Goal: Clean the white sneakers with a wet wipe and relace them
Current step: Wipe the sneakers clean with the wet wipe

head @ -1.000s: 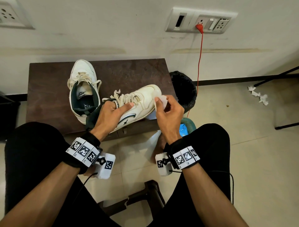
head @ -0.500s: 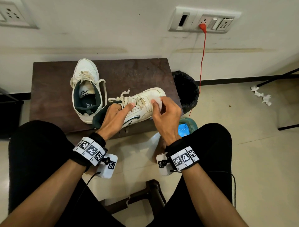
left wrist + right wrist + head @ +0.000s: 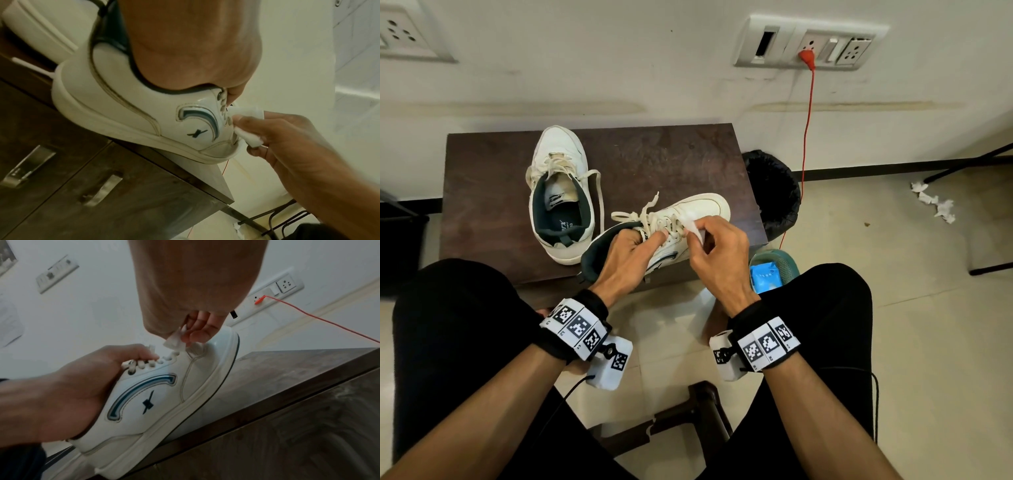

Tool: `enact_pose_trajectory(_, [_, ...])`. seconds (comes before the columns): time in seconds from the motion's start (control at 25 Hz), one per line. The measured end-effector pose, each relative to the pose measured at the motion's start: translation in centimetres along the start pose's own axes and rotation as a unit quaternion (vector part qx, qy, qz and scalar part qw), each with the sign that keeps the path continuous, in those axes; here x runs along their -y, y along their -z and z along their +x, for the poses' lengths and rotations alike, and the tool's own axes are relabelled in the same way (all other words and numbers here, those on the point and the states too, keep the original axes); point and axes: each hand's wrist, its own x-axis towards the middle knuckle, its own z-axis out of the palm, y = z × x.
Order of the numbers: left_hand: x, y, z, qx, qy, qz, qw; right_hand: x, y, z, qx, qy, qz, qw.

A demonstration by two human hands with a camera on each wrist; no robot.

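One white sneaker lies tilted at the front edge of the dark table, toe pointing right. My left hand grips it at the collar and upper laces; the wrist views show the blue side stripe and the same sneaker. My right hand pinches a folded white wet wipe against the lower laces near the toe box. The wipe touches the eyelet row, and in the right wrist view the wipe sits just above the laces. The second sneaker stands laced at the back left.
A black lined bin stands right of the table. Below it a green basket holds a blue wipes pack. A red cable hangs from the wall socket. Crumpled tissues lie on the floor at the right. My knees flank a stool.
My right hand has carried the wipe left from beside the toe onto the lower laces. My left hand keeps its grip, and the sneaker has shifted only slightly.
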Motion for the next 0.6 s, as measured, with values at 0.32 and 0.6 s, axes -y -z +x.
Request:
enact_pose_trajectory(0.32, [1.3, 0.6, 1.6, 0.041, 0.124, -0.118, 0.984, -2.8, 1.2, 1.9, -0.076, -0.107, 0.052, 0.990])
enact_pose_trajectory(0.6, [1.1, 0.2, 0.8, 0.059, 0.153, -0.217, 0.962, -3.3, 1.4, 2.6, -0.090, -0.137, 0.052, 0.985])
